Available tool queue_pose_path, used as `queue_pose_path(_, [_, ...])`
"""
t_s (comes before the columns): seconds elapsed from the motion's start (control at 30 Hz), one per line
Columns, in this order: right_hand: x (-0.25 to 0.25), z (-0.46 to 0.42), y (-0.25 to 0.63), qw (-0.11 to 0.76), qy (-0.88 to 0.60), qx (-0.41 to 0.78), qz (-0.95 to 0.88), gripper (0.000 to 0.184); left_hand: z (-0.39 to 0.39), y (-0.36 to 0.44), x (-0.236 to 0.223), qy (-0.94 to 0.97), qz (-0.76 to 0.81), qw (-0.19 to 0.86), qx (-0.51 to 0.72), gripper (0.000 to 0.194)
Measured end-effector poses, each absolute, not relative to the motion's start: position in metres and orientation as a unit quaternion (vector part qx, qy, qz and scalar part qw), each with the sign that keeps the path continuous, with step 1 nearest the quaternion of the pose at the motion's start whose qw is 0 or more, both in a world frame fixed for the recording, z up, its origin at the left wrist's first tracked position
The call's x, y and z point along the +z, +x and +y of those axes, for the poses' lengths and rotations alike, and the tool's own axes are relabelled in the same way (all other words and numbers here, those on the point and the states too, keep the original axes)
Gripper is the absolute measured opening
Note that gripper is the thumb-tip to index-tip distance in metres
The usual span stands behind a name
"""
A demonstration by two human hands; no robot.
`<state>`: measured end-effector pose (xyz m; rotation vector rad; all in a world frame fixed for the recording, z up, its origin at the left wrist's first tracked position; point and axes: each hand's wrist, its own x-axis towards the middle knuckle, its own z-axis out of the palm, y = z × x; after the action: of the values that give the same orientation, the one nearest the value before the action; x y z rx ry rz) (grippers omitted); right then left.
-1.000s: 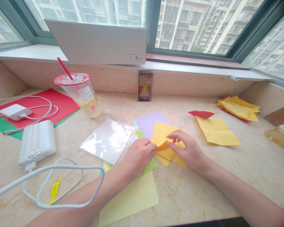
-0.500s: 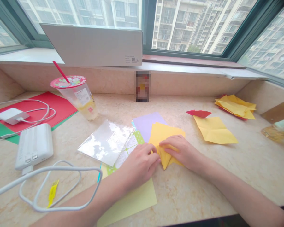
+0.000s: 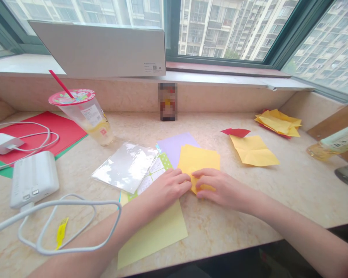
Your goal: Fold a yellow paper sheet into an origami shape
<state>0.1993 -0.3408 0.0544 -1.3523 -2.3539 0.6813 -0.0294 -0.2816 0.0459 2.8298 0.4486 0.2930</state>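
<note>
Both hands meet at a small folded yellow paper [image 3: 194, 184] near the middle of the counter. My left hand [image 3: 176, 183] has its fingers curled and closed on the paper's left side. My right hand [image 3: 216, 185] pinches the right side, thumb and fingers bent around it. Fingers hide much of the folds. Behind and under them lie flat yellow sheets [image 3: 201, 155], which overlap a purple sheet [image 3: 174, 144]. Beneath my left wrist are a pale yellow sheet [image 3: 159, 233] and a green-patterned sheet [image 3: 150, 179].
A clear plastic sleeve [image 3: 126, 166], a drink cup [image 3: 89, 116] and a white power bank [image 3: 34, 177] with looped cable stand left. To the right are a creased yellow square [image 3: 255, 150], a red folded piece [image 3: 236, 132], a yellow paper pile [image 3: 280, 121] and a bottle [image 3: 336, 141].
The downward-pointing yellow flap between my hands has been folded in and shows less. My left fingers have flattened over it and my right fingers have curled closer. The whole view has shifted slightly.
</note>
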Motion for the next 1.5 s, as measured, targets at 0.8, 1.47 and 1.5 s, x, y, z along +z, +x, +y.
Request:
queue_pose_path(0.8, [0.038,-0.300,0.238,0.169,-0.374,0.259,-0.875,0.037,-0.304,-0.019,0.060,0.993,0.066,0.047,0.082,0.014])
queue_pose_path(1.47, [0.038,-0.302,0.226,0.187,-0.428,0.322,-0.824,0.044,-0.305,-0.018,0.056,0.984,0.090,0.117,0.099,0.028])
queue_pose_path(1.5, [0.038,-0.302,0.226,0.187,-0.428,0.322,-0.823,0.045,-0.305,-0.018,0.056,0.983,0.087,0.121,0.107,0.028])
